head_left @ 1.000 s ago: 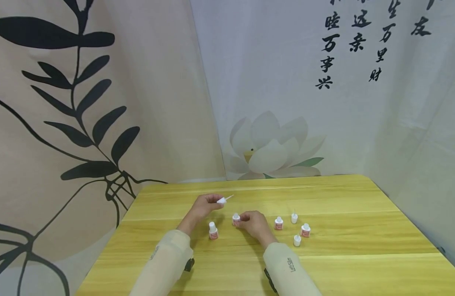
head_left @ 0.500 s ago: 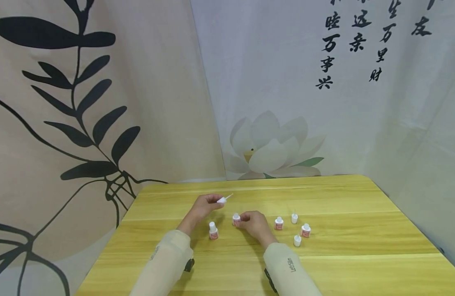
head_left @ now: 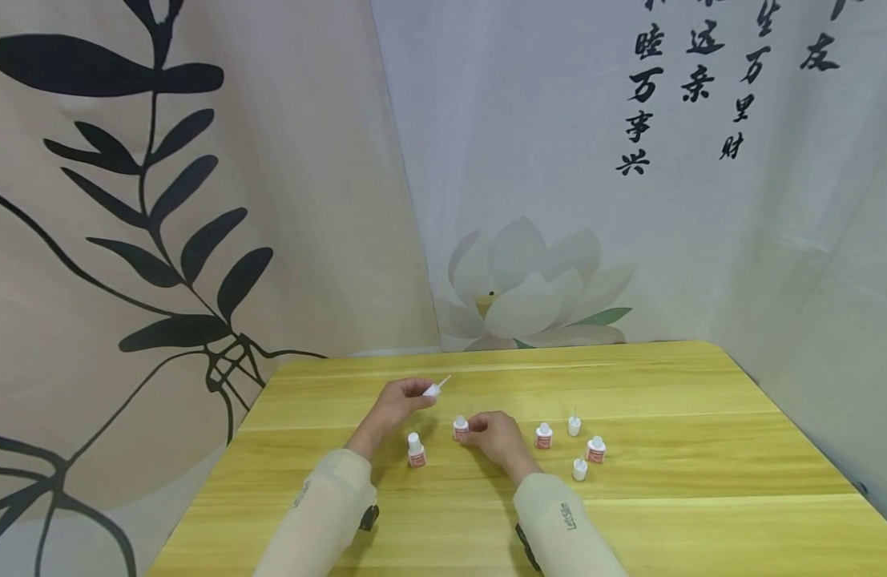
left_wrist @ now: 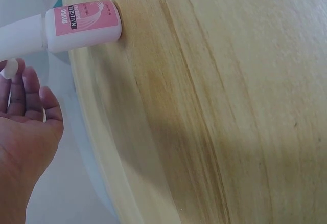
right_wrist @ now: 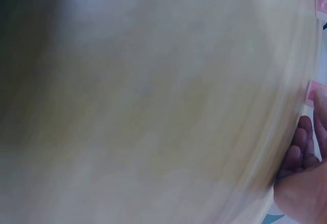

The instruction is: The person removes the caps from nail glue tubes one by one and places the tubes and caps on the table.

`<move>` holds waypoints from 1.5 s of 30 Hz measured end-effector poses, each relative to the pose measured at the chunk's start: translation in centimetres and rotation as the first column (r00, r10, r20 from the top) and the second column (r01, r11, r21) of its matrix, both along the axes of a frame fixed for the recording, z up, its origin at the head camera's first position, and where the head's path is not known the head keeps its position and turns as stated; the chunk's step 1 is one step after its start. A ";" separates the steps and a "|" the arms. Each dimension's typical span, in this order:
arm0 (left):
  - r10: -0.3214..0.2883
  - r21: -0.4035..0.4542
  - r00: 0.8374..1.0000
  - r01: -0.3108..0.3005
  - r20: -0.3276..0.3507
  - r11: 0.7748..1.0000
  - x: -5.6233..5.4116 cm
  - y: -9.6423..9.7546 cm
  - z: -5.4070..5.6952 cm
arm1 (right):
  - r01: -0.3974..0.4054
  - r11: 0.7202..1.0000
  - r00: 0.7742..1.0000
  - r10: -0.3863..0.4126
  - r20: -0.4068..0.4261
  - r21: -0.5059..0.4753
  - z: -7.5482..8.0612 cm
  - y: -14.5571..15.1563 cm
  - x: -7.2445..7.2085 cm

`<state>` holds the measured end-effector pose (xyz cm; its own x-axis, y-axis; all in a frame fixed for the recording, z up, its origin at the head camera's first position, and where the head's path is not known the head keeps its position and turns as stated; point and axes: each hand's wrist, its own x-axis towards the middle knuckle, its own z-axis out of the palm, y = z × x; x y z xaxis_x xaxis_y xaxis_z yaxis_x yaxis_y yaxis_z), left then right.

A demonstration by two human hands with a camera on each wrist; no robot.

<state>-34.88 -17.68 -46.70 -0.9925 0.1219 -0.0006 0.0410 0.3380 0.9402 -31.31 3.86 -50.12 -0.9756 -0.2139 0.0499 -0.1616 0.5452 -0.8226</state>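
Note:
My left hand pinches a white brush cap in the air, its thin brush pointing up and to the right. Lower and to the right, my right hand grips a small nail glue bottle, uncapped and upright on the table. In the right wrist view its pink label shows beside the fingers. A capped nail glue bottle stands nearer, between my forearms. The left wrist view shows that capped bottle's pink label large, with the left palm below it.
Right of my right hand stand two more uncapped nail glue bottles, one nearer the hand and one farther right. Two white brush caps rest beside them, a far cap and a near cap. A printed curtain hangs behind the wooden table.
The brush on the cap in my left hand has tilted slightly more upright, its tip shifting a little left. My right hand and the bottles have stayed in place.

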 end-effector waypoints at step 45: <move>0.007 0.000 1.000 -0.007 0.005 1.000 0.3 0.1 -0.1 | 0.019 1.000 1.000 -0.019 0.019 0.000 -0.3 0.0 -0.3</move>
<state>-34.58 -17.59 -46.85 -0.9934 0.1148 -0.0056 0.0338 0.3386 0.9403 -31.61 3.85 -50.42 -0.9803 -0.1951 0.0311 -0.1352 0.5477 -0.8257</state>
